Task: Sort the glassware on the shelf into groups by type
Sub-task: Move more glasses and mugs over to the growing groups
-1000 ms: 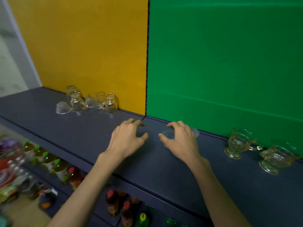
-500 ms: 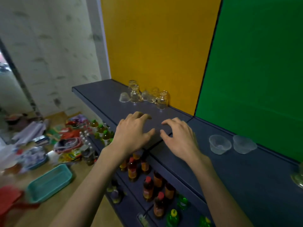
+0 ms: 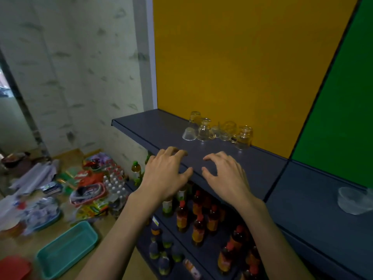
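- Yellow-backed shelf (image 3: 153, 128): glasses (image 3: 220, 131) clustered at the rear.
- Left hand (image 3: 167, 174), right hand (image 3: 226, 176): grips open, empty, just short of them.
- Glasses likely fragile, slippery; grasp each round its body.

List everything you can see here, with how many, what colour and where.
shelf: one, dark blue-grey, running along the wall panels
clear glasses: a cluster, exact count unclear, on the shelf by the yellow panel
clear bowl: one, on the shelf at far right, below the green panel
yellow panel: one, behind the shelf
green panel: one, to the right of the yellow one
bottles: many, red and green caps, on the lower shelves
teal tray: one, on the floor at lower left
left hand: empty, fingers spread, over the shelf edge
right hand: empty, fingers curled, over the shelf
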The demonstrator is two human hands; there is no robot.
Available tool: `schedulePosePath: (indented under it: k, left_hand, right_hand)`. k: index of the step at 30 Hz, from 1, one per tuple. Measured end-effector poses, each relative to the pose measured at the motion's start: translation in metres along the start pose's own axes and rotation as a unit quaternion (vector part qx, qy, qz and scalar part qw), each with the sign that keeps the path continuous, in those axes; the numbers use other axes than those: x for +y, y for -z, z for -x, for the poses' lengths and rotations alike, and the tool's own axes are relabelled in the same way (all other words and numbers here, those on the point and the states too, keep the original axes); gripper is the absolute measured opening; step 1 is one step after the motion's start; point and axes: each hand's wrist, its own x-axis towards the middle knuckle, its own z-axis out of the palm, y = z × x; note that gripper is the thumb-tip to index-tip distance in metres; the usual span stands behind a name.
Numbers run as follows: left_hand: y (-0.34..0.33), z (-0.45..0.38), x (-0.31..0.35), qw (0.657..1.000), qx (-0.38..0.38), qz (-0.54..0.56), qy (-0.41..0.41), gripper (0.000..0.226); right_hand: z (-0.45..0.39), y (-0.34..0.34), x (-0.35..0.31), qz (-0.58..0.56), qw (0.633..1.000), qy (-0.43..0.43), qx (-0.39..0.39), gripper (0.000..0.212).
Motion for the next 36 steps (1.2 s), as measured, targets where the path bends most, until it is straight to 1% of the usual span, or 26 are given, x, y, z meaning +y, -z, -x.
schedulePosePath:
  k: [6,14,17,22,27,30,36]
  left_hand:
    - [0.005,-0.022,-0.059,0.999,-0.018,0.027,-0.027,0.055]
    - [-0.015,-0.087,-0.119,0.997,-0.012,0.033,-0.064,0.055]
    - [-0.030,-0.118,-0.141,0.997,-0.024,0.034,-0.072,0.055]
    - [-0.056,-0.186,-0.175,0.994,-0.053,0.032,-0.088,0.053]
    - [-0.081,-0.265,-0.198,0.991,-0.062,0.028,-0.116,0.051]
    - [-0.098,-0.297,-0.200,0.988,-0.053,0.032,-0.144,0.049]
    - [-0.127,-0.347,-0.194,0.976,-0.041,0.034,-0.210,0.049]
  right_hand:
    - [-0.034,-0.028,-0.037,0.023,0.999,-0.035,0.010,0.035]
    - [-0.101,-0.070,-0.057,0.038,0.997,-0.063,0.027,0.033]
    - [-0.133,-0.092,-0.054,0.033,0.997,-0.070,0.022,0.033]
    - [-0.200,-0.124,-0.042,0.004,0.995,-0.094,0.035,0.028]
    - [-0.259,-0.133,-0.019,0.005,0.989,-0.128,0.070,0.023]
    - [-0.274,-0.131,-0.008,0.011,0.983,-0.150,0.109,0.022]
    - [-0.284,-0.123,0.004,0.056,0.967,-0.201,0.146,0.024]
